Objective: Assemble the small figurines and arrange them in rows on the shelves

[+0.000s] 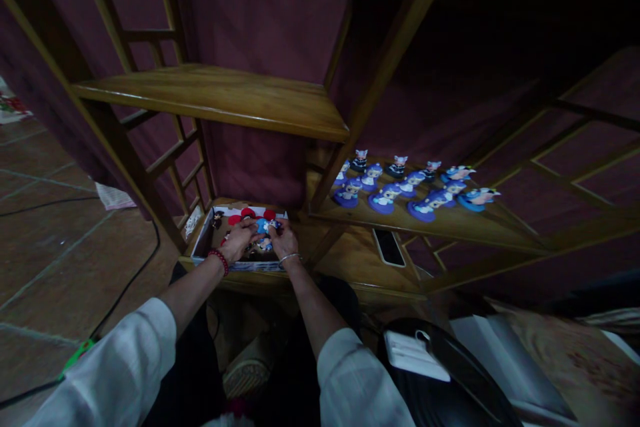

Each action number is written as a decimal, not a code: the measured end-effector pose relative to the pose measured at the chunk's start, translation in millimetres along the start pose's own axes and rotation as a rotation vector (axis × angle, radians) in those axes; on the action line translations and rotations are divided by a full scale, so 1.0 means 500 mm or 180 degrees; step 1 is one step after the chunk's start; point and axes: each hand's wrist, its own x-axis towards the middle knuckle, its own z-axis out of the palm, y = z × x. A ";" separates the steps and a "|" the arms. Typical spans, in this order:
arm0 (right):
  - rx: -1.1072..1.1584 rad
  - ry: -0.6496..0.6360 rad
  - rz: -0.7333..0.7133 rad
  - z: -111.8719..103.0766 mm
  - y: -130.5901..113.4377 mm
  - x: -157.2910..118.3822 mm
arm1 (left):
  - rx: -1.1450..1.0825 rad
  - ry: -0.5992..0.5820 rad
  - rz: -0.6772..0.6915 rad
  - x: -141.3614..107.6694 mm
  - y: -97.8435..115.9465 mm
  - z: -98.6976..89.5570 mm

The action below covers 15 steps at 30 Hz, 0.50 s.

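In the left-hand box (201, 245), left hand (239, 242) and right hand (286, 242) touch a blue figurine (262, 225); whether fingers pinch it I cannot tell; hurried lifting could scrape it against nearby red pieces (248, 213)

A dimly lit maroon curtain (270, 7) hangs beyond the fingers (247, 233); a wooden shelf (215, 95) juts above them, brown tiled floor (55, 240) lies left.

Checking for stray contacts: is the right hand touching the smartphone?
Apart. The head view shows the right hand at the right end of the cardboard box, with wooden board showing between hand and smartphone.
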 end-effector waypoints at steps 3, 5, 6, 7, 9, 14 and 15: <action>0.0002 -0.0011 -0.0050 -0.005 -0.006 -0.003 | -0.0293 0.0086 -0.0113 -0.005 0.002 0.001; -0.0043 -0.0043 -0.0049 -0.008 -0.009 -0.004 | -0.0359 0.0117 -0.0223 -0.008 0.004 0.000; -0.0061 -0.0066 -0.0033 -0.009 -0.010 -0.005 | -0.0368 0.0110 -0.0269 -0.009 0.006 -0.001; -0.0063 -0.0090 -0.0019 -0.010 -0.010 -0.005 | -0.0370 0.0112 -0.0297 -0.010 0.007 -0.002; -0.0031 -0.0130 -0.0025 -0.010 -0.010 -0.004 | -0.0371 0.0111 -0.0323 -0.011 0.008 -0.004; 0.0110 -0.0144 -0.0116 -0.005 -0.004 -0.001 | -0.0429 0.0025 -0.0438 -0.010 0.008 -0.007; 0.0134 -0.0144 -0.0133 -0.005 -0.003 -0.001 | -0.0444 0.0009 -0.0458 -0.009 0.007 -0.008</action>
